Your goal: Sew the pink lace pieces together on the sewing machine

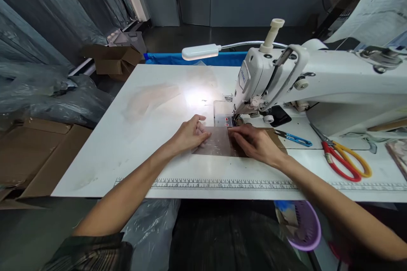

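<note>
A thin see-through sheet [216, 142] lies on the white table in front of the sewing machine's presser foot [234, 122]. My left hand [190, 135] holds its left edge, thumb on top and the other fingers curled, the index finger stretched forward. Close to the needle, my right hand [254, 142] is closed, its fingertips pinching the sheet's edge where it meets a brown sheet [278, 140]. Part of the brown sheet is hidden beneath that hand. The white sewing machine [270, 76] stands to the right.
Blue thread snips [294, 138] and scissors with red and yellow handles [346, 159] lie right of my right hand. A ruler strip [206, 184] runs along the table's front edge. A lamp [200, 52] shines from behind. Cardboard boxes [34, 152] stand left; a purple basket [313, 230] sits below.
</note>
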The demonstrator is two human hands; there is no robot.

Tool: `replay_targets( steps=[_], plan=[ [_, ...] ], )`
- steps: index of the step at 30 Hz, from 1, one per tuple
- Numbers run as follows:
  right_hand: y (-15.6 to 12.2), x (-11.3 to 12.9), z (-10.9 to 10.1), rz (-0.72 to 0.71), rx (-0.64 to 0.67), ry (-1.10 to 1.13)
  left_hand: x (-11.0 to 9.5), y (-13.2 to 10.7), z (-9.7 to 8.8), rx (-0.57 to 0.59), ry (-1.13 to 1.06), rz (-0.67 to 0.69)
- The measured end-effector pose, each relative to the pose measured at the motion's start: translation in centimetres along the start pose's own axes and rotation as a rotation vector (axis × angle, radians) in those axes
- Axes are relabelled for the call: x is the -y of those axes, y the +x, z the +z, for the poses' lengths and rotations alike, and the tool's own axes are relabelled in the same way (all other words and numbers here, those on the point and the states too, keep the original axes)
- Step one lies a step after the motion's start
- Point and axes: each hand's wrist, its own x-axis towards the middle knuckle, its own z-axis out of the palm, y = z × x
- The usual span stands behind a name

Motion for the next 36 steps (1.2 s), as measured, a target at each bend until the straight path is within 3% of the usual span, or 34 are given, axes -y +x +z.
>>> replay_targets(
  steps=[4, 6, 9, 17, 23, 27, 30, 33, 36],
  plan=[
    [-1.4, -1.4, 0.3, -0.288, 0.059, -0.386, 0.1, 0.1, 0.9, -0.097, 0.098, 0.019],
    [-1.0, -1.9, 0.4, -0.315, 0.053, -0.500, 0.0, 0.2, 1.1, -0.185, 0.205, 0.066],
    [0.1, -2.7, -0.1, -0.306, 0.049, -0.492, 0.0, 0.4, 1.1, -0.272, 0.332, 0.139],
    [0.4, -4.2, -1.7, -0.195, 0.034, -0.091, 0.7, 1.0, -0.3, -0.171, 0.193, 0.057],
    [0.1, -4.3, -0.6, -0.346, 0.015, -0.246, 0.3, 1.1, -1.2, -0.099, 0.180, 0.012],
    [-0.3, -3.8, -0.1, -0.321, 0.027, -0.354, 0.1, 0.6, -1.3, -0.021, 0.352, 0.056],
    [-0.7, -3.5, -0.1, -0.295, 0.031, -0.307, -0.1, 0.4, -1.1, -0.166, 0.564, 0.240],
    [-1.0, -3.2, -0.2, -0.281, 0.054, -0.284, -0.1, 0.5, -0.5, -0.358, 0.737, 0.603],
    [-1.1, -2.9, -0.1, -0.291, 0.068, -0.281, 0.4, 0.6, 0.8, -0.286, 0.810, 0.947]
  ],
)
